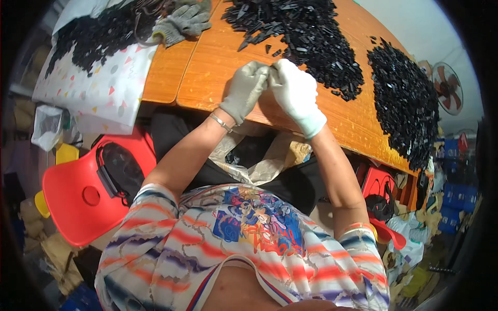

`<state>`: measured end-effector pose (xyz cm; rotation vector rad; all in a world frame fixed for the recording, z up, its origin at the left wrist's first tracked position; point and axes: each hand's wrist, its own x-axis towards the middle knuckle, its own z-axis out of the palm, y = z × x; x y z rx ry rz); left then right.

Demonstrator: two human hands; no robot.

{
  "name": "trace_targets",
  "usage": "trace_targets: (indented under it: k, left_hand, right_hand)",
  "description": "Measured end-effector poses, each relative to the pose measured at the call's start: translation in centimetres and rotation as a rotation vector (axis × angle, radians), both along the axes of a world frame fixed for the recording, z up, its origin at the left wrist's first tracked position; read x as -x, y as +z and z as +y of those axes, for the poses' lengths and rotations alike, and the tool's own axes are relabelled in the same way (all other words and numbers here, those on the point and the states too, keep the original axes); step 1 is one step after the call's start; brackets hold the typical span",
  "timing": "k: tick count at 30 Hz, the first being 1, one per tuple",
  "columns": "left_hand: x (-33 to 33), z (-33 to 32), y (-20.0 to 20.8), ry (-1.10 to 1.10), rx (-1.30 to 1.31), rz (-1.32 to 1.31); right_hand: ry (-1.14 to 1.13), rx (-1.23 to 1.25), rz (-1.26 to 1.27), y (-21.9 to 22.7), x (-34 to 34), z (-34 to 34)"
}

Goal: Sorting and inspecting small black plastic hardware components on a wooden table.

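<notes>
Both my hands wear pale work gloves and meet above the front part of an orange wooden table (202, 78). My left hand (246, 87) is closed, its fingertips pressed together against those of the other hand. My right hand (294, 92) is closed in the same way, thumb against fingers. Whatever is pinched between them is too small and covered to make out. Just beyond the hands spreads a big heap of small black plastic pieces (316, 46). Below the table edge, an open sack (270, 163) between my legs has a few black pieces inside.
A second black heap (404, 101) covers the table's right end. More black pieces (104, 39) lie on a patterned white cloth (116, 88) at left, beside a grey knitted glove (187, 23). A red chair (67, 192) stands left; a fan (447, 88) is far right.
</notes>
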<state>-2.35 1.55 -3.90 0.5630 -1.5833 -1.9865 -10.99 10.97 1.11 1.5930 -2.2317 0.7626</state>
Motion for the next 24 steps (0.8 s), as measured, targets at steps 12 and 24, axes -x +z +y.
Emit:
trace_targets:
  k: [12,24]
  left_hand:
    - [0.8,0.4,1.8,0.021,-0.325,-0.066]
    - [0.2,0.6,1.3,-0.315,-0.247,-0.107]
  right_hand:
    - [-0.024,-0.067,-0.065,-1.2,1.6,-0.8]
    - [-0.052,0.042,-1.062,1.2,4.6,4.0]
